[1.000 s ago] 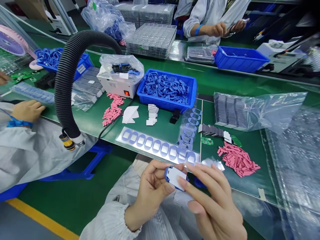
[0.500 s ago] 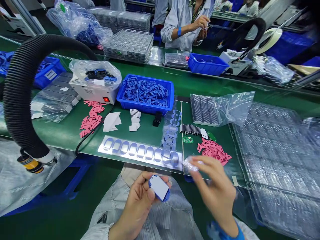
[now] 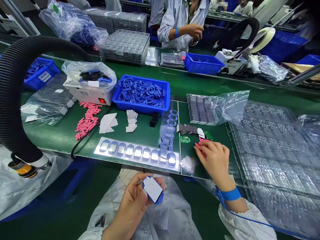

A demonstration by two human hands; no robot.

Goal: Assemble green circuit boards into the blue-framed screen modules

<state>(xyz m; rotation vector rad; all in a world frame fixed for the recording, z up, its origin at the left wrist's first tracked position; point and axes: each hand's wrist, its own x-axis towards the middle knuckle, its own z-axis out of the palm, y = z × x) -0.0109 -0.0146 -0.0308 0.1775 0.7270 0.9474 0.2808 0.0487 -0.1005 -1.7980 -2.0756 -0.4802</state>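
Note:
My left hand [image 3: 133, 200] is closed around the edges of a small blue plastic housing [image 3: 159, 199] with a white rectangular panel [image 3: 152, 189] facing up, held above my lap. At the right, my right hand [image 3: 213, 160] reaches into the pile of pink strips [image 3: 203, 140], its fingertips pinched together on a pink strip and covering most of the pile. Just left of that hand lies a crumpled piece of clear film [image 3: 188, 164]. A green circuit board [image 3: 185, 139] and a row of thin dark-and-white pieces [image 3: 187, 129] lie beyond it.
A sheet of blue oval rings [image 3: 137, 154] lies along the table's front edge. Behind stand a blue bin [image 3: 141, 106] of blue parts and a bagged white box [image 3: 87, 93]. A black hose [image 3: 15, 86] arches at left; clear trays [image 3: 280, 160] fill the right. A co-worker [image 3: 182, 30] sits opposite.
My right hand has moved from above the clear film, up and onto the pink strips, its fingers closing there. My left hand still holds the blue housing. The view has shifted slightly.

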